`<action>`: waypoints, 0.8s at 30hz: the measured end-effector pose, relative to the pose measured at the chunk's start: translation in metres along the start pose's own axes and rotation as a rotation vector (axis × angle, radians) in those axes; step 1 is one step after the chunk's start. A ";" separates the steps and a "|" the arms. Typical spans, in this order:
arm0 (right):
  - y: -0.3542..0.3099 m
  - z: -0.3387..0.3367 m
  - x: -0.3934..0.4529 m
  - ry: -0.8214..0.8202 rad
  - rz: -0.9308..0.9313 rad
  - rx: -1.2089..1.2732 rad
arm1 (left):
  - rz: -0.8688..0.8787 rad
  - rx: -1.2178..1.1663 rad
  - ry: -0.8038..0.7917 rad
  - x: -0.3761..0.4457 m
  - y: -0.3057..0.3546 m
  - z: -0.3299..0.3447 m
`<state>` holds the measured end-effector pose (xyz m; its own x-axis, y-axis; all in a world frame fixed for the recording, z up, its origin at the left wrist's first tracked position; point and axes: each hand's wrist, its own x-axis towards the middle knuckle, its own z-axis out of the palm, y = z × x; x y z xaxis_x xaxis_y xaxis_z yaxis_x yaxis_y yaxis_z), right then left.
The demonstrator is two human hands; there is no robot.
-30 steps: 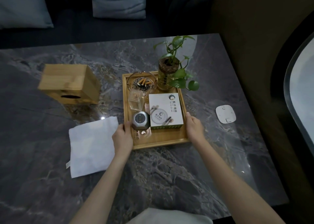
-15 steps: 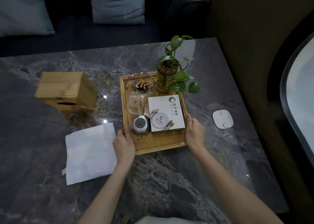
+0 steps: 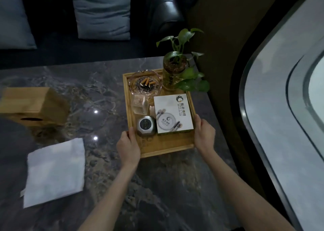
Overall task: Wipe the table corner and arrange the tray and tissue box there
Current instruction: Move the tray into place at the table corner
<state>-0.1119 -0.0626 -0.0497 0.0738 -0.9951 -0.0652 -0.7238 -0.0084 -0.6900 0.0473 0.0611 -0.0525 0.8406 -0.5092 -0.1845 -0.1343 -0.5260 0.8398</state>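
A wooden tray (image 3: pixel 166 147) sits at the far right corner of the dark marble table (image 3: pixel 108 94), its right side along the table's edge. It carries a glass ashtray with butts, a potted plant, a small glass, a round metal tin and a white printed box. My left hand (image 3: pixel 128 145) grips the tray's left rim near the front; my right hand (image 3: pixel 204 134) grips its right rim. The wooden tissue box (image 3: pixel 35 106) stands at the left, apart from the tray. A white folded cloth (image 3: pixel 55 171) lies flat in front of it.
A dark sofa with grey-blue cushions (image 3: pixel 103 12) runs along the table's far side. A dark wall and a curved window frame (image 3: pixel 259 108) stand close to the table's right edge.
Both hands have pushed the tray away and to the right, up to the table's far right corner. The small white device seen earlier on the right is out of sight.
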 end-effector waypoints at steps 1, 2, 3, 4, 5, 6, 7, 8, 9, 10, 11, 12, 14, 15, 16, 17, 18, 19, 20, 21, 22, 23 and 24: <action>0.005 -0.006 0.004 0.003 0.004 0.002 | 0.006 -0.012 -0.006 -0.003 0.003 0.008; 0.010 -0.011 0.009 0.006 0.009 0.013 | 0.008 -0.022 -0.013 -0.004 0.005 0.015; 0.014 -0.017 0.012 0.006 0.018 0.030 | 0.011 -0.030 -0.019 -0.006 0.007 0.023; 0.018 -0.022 0.016 0.004 0.028 0.047 | 0.011 -0.035 -0.019 -0.009 0.009 0.030; 0.023 -0.026 0.019 0.003 0.037 0.054 | 0.009 -0.038 -0.020 -0.011 0.011 0.036; 0.027 -0.031 0.021 0.003 0.039 0.051 | 0.006 -0.041 -0.022 -0.014 0.013 0.042; 0.031 -0.035 0.023 0.002 0.040 0.043 | 0.002 -0.041 -0.026 -0.017 0.015 0.047; 0.036 -0.039 0.025 0.002 0.040 0.034 | -0.002 -0.039 -0.029 -0.020 0.017 0.053; 0.041 -0.042 0.027 0.005 0.040 0.025 | -0.007 -0.036 -0.030 -0.023 0.018 0.058; 0.046 -0.044 0.029 0.006 0.045 0.020 | -0.013 -0.029 -0.029 -0.027 0.019 0.063; 0.051 -0.046 0.031 0.004 0.051 0.017 | -0.019 -0.021 -0.027 -0.031 0.019 0.068; 0.057 -0.047 0.033 -0.004 0.058 0.014 | -0.026 -0.010 -0.026 -0.035 0.019 0.073; 0.066 -0.047 0.035 -0.020 0.069 0.014 | -0.040 0.013 -0.025 -0.041 0.018 0.081; 0.070 -0.046 0.036 -0.027 0.072 0.015 | -0.045 0.029 -0.025 -0.043 0.016 0.084; 0.074 -0.044 0.035 -0.034 0.075 0.016 | -0.046 0.046 -0.023 -0.044 0.015 0.086; 0.077 -0.043 0.035 -0.040 0.080 0.013 | -0.043 0.063 -0.021 -0.044 0.013 0.087; 0.080 -0.041 0.034 -0.049 0.086 0.006 | -0.041 0.077 -0.019 -0.045 0.011 0.089; 0.082 -0.040 0.033 -0.052 0.090 -0.001 | -0.043 0.089 -0.019 -0.045 0.008 0.090; 0.085 -0.038 0.031 -0.054 0.095 -0.005 | -0.049 0.098 -0.020 -0.046 0.006 0.091; 0.088 -0.038 0.030 -0.055 0.096 -0.009 | -0.058 0.106 -0.021 -0.047 0.004 0.092; 0.089 -0.037 0.030 -0.057 0.097 -0.012 | -0.068 0.114 -0.022 -0.048 0.003 0.093; 0.092 -0.037 0.029 -0.057 0.097 -0.014 | -0.078 0.120 -0.024 -0.049 0.002 0.094; 0.093 -0.037 0.029 -0.062 0.100 -0.015 | -0.090 0.124 -0.027 -0.050 0.003 0.095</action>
<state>-0.2027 -0.0954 -0.0891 0.0424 -0.9832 -0.1776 -0.7397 0.0886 -0.6671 -0.0452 0.0205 -0.0896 0.8377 -0.4739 -0.2714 -0.1243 -0.6495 0.7502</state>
